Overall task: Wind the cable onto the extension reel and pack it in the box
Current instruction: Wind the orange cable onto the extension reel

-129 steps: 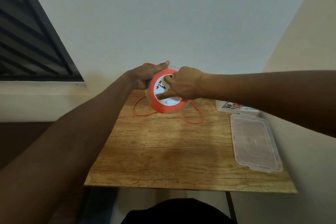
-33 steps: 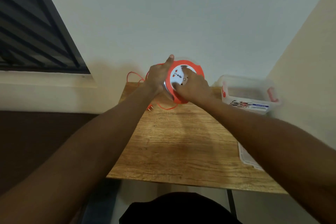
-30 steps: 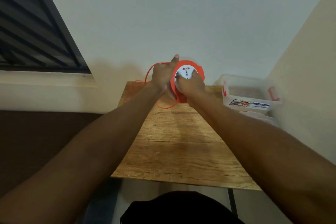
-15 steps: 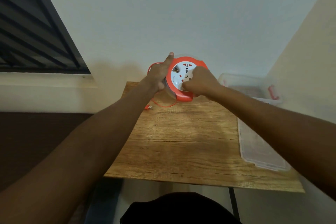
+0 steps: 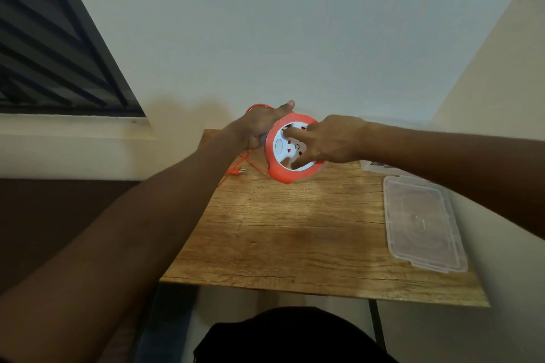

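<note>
An orange extension reel [image 5: 280, 169] with a white socket face is held above the far end of the wooden table [image 5: 295, 233]. My left hand [image 5: 259, 124] grips its back and rim, thumb over the top. My right hand [image 5: 333, 138] presses its fingers into the white face. A short length of orange cable [image 5: 250, 162] hangs from the reel to the table's far left corner, ending in the plug [image 5: 236, 171]. The clear plastic box [image 5: 380, 166] stands at the far right, mostly hidden behind my right forearm.
The box's clear lid [image 5: 421, 221] lies flat along the table's right edge. Walls close in behind and to the right of the table. A dark louvred window [image 5: 53, 47] is at the upper left.
My right hand has shifted round the white face, turning it. The loose cable on the table has shortened; only a short tail with the plug hangs at the left.
</note>
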The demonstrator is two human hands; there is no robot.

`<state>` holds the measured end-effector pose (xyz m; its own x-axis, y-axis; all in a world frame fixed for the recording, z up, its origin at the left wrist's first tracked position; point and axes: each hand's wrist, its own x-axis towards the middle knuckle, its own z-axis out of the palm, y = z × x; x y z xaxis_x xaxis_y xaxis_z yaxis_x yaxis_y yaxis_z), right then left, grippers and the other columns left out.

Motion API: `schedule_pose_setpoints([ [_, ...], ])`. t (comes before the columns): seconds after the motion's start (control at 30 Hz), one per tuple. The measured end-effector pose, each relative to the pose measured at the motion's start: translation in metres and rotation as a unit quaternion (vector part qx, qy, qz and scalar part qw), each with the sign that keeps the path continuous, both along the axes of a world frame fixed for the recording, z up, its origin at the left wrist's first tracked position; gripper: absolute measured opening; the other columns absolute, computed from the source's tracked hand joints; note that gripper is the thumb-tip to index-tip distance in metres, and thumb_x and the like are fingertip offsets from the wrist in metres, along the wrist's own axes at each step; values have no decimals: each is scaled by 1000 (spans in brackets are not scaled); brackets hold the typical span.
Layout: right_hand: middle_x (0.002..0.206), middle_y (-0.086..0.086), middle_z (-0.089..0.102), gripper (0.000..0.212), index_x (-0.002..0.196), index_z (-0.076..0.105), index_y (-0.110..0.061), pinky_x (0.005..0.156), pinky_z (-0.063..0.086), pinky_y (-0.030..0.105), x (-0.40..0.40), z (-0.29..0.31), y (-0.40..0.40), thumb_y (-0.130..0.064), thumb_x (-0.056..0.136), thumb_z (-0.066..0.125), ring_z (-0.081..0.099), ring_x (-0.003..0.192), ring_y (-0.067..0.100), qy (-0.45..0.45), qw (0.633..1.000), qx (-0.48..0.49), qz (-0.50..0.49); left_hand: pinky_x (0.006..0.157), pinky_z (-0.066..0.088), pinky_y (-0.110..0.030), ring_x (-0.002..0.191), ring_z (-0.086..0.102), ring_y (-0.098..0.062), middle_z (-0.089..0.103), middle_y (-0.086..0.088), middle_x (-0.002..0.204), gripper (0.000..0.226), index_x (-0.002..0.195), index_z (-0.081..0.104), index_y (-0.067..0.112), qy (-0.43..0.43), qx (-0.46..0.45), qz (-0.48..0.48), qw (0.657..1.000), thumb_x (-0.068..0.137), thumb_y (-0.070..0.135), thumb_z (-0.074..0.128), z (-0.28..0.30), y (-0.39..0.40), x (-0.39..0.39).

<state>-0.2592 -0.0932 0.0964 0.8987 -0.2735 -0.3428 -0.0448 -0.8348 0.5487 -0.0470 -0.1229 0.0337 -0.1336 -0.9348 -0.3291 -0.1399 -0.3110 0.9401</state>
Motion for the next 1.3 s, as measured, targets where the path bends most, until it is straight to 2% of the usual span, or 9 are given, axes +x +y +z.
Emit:
schedule_pose_setpoints([
  [0.27,144,16,41,76,150,24,-48,59,41,34,26,-5,19,-26,92,67,62,109,31,80,992,-70,-67,72,59,-37,67,70,-26,72,-11,77,54,79,71,8,-33,-4,-42,999,95,59,63,7,3,-6],
  [0.47,121,6,65,60,145,43,-41,72,53,37,40,-2,18,-24,91,65,64,106,31,49,996,-60,-33,67,62,-34,66,74,-22,76,-8,75,52,74,76,12,-41,-16,-41,998,95,58,64,9,5,-1],
  [0.77,126,2,66,67,146,33,-45,63,43,33,35,-40,4,-45,86,62,67,102,29,-272,936,33,-221,68,64,-37,82,80,-26,82,-12,95,49,80,83,16,54,-23,68,996,91,61,67,1,9,10],
  [0.87,116,2,69,68,147,34,-41,73,52,37,38,-50,8,-49,83,58,66,100,29,-472,804,131,-337,89,64,-48,89,77,-28,80,-12,98,52,84,80,13,109,-43,142,983,90,62,67,-1,7,2],
  [0.93,128,1,65,70,148,39,-31,89,50,38,50,-51,16,-49,84,59,61,115,27,-577,660,240,-418,96,60,-51,92,77,-34,79,-16,98,56,87,75,10,88,-76,193,974,86,65,68,-1,6,-5],
  [1.07,125,3,65,51,146,45,-32,91,56,44,83,-43,28,-42,96,45,64,110,24,-704,144,458,-523,85,62,-49,76,75,-33,77,-12,78,56,70,69,12,28,-106,217,970,89,64,66,-9,9,-15],
  [1.13,106,0,67,47,146,42,-38,65,60,36,92,-43,35,-37,99,39,67,85,19,-708,-15,489,-509,77,61,-44,67,72,-26,72,-6,68,56,61,64,16,26,-96,211,972,88,66,65,-13,9,-13],
  [1.2,86,3,59,55,150,29,-46,42,43,22,96,-45,45,-30,99,40,53,56,13,-709,-48,501,-493,78,62,-46,68,71,-26,73,-9,71,62,65,64,13,-3,-89,188,978,85,72,62,-14,7,-6],
  [1.3,73,6,61,85,155,2,-42,41,42,20,98,-45,56,-16,91,53,50,43,10,-688,-1,540,-485,82,63,-45,75,74,-28,80,-11,80,66,63,75,15,-34,-65,163,984,79,77,63,-15,4,4],
])
